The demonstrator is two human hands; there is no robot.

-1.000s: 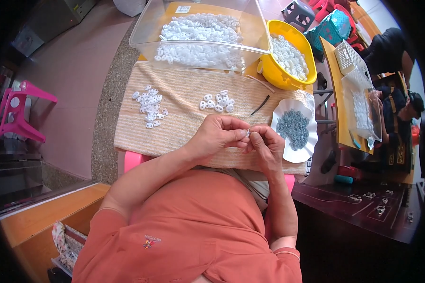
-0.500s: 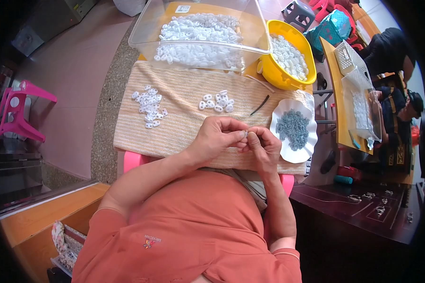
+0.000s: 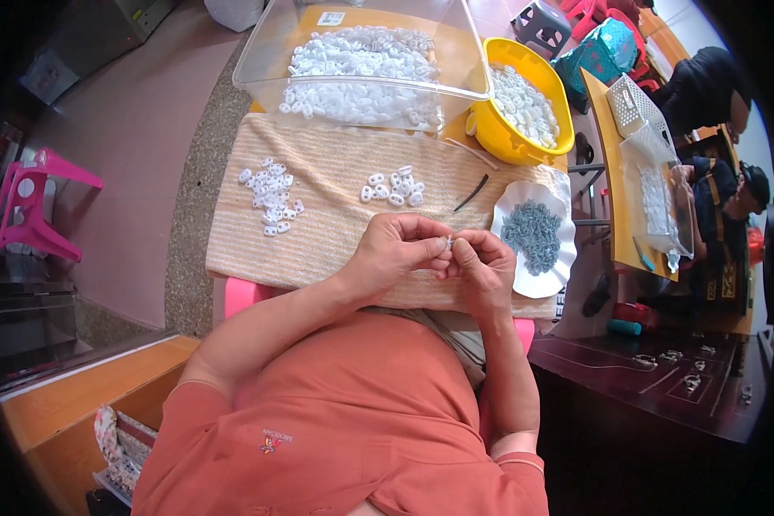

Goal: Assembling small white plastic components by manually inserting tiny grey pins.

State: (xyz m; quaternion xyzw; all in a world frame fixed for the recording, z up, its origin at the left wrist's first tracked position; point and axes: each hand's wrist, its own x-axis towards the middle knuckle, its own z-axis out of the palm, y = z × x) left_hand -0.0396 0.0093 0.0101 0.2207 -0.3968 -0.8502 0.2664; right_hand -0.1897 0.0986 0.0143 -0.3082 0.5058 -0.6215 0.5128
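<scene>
White plastic piece [image 3: 448, 243] is pinched between my left hand [image 3: 396, 254] and right hand [image 3: 483, 268]; I judge fitting underway, needing steady pressure.

- Bare beige woven cloth [image 3: 318, 245] lies open between the two small heaps of white plastic pieces [image 3: 271, 195] [image 3: 394, 186].
- The clear plastic bin [image 3: 365, 60] and yellow bowl [image 3: 525, 103] block the far side.

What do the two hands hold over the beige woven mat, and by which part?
A tiny white plastic piece, pinched between the fingertips of the left hand and the right hand; which part they grip cannot be told.
</scene>
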